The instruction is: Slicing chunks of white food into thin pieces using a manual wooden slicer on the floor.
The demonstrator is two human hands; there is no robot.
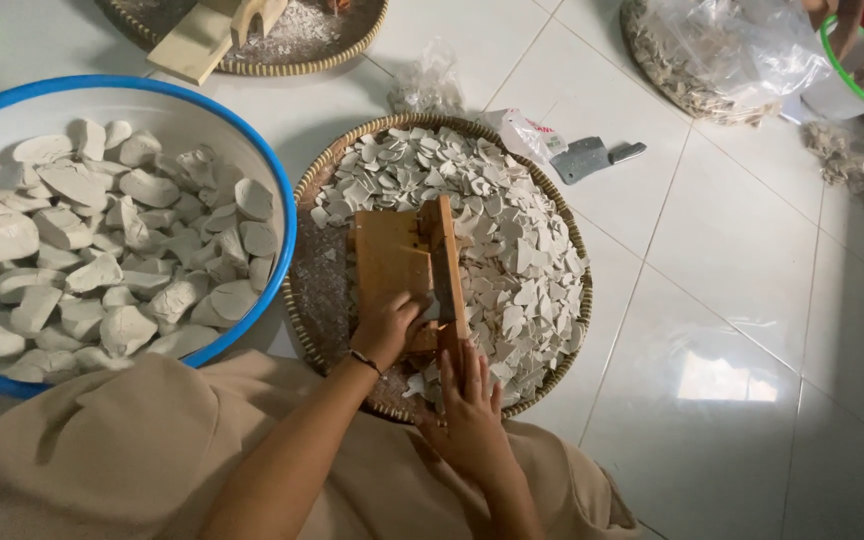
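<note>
Your left hand (387, 325) is curled over the near end of the wooden slicer (410, 262), which rests in the round woven tray (324, 300) on the floor just in front of you. I think it is pressing something pale down on the board, but I cannot tell for sure. Your right hand (472, 415) lies flat with straight fingers, steadying the slicer's near edge; it holds nothing.

You look partly done. A thick heap of thin white slices (497, 235) already covers the far and right side of the tray. But the big blue-rimmed basin (287, 215) on your left is still piled with pale whole chunks (102, 250), so I judge that a lot is left.

Counting: one slicer in your hands, one tray under it, one basin. The chunks are dozens, too many to count. The slices are even more. One small cleaver (592, 157) lies on the tiles beyond the tray.
</note>
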